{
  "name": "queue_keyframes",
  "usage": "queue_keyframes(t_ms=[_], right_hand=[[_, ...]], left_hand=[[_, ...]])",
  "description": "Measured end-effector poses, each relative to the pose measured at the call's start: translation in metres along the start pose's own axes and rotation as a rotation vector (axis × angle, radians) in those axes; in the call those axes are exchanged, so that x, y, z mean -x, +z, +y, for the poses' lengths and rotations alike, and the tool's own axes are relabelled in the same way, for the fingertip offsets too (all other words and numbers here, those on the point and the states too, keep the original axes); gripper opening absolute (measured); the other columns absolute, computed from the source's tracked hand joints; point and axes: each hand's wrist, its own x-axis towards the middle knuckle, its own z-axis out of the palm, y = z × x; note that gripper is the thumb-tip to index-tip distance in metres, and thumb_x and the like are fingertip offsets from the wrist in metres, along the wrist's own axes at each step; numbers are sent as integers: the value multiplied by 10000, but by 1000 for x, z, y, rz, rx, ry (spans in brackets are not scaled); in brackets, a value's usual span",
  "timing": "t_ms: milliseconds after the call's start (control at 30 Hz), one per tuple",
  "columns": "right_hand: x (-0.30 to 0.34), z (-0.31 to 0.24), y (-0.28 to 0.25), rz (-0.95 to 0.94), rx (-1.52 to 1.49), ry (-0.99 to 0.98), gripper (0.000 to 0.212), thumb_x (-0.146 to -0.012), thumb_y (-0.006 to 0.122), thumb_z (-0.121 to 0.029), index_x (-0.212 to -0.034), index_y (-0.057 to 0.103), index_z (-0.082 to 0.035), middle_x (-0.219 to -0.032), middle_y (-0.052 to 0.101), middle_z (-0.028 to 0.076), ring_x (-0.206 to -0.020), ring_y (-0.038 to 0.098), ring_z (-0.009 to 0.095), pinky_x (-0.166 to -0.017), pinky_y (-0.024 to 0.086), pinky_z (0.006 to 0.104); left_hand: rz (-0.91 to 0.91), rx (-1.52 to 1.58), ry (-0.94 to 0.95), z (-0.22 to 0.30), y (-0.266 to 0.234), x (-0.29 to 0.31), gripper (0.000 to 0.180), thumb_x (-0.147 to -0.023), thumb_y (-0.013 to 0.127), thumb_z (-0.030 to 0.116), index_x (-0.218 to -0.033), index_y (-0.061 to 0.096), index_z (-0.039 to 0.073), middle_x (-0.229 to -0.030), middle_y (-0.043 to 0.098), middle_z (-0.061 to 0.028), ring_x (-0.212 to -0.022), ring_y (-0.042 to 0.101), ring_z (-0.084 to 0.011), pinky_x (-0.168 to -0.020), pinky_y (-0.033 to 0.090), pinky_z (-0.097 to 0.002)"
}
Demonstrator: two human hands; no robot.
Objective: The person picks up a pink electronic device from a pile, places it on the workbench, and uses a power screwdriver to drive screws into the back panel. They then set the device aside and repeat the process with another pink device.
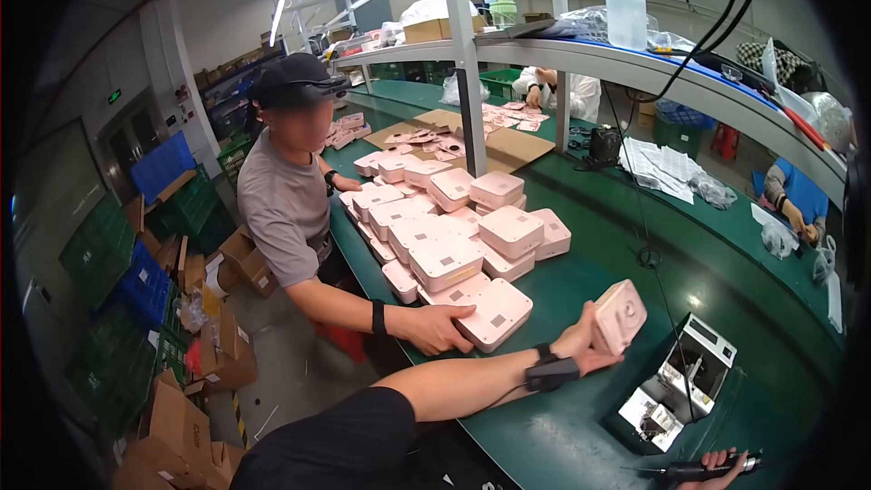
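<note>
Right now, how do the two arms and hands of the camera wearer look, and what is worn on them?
The left arm has a black, short fabric sleeve and, at the wrist, a black strap with a dark, box-shaped device. The left hand is ungloved. The right hand is also ungloved where visible; no sleeve shows there.

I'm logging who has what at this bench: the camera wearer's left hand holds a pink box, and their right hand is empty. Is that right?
Not quite: the right hand isn't empty. The head view shows it gripping a black, thin-tipped tool. The left hand does hold a pink box.
</note>
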Motion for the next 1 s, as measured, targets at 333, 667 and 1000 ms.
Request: queue_keyframes(t_ms=[333,667,1000], right_hand=[[36,-12,67,198,21,-32,379,-975,544,-411,-757,508,-103,-600,467,29,-527,415,172,-531,350,317],[48,-5,78,157,63,47,362,-985,539,-398,-802,552,-86,-604,469,34,-559,428,172,-558,363,311],[45,0,71,118,13,30,340,-984,555,-367,-801,557,-80,-606,475,38,-551,435,177,-564,378,311]], left_hand=[[-174,-801,560,20,35,-47,554,-1038,486,290,-1493,326,16,-1438,489,-162,-1303,507,-279,-1066,442,-371],[172,-2351,1050,44,-45,139,767,-908,644,425,-1475,363,-8,-1491,355,-292,-1392,348,-423,-1157,304,-470],[346,-2568,1003,51,-94,138,774,-881,668,442,-1477,374,45,-1477,365,-291,-1369,375,-438,-1160,297,-490]])
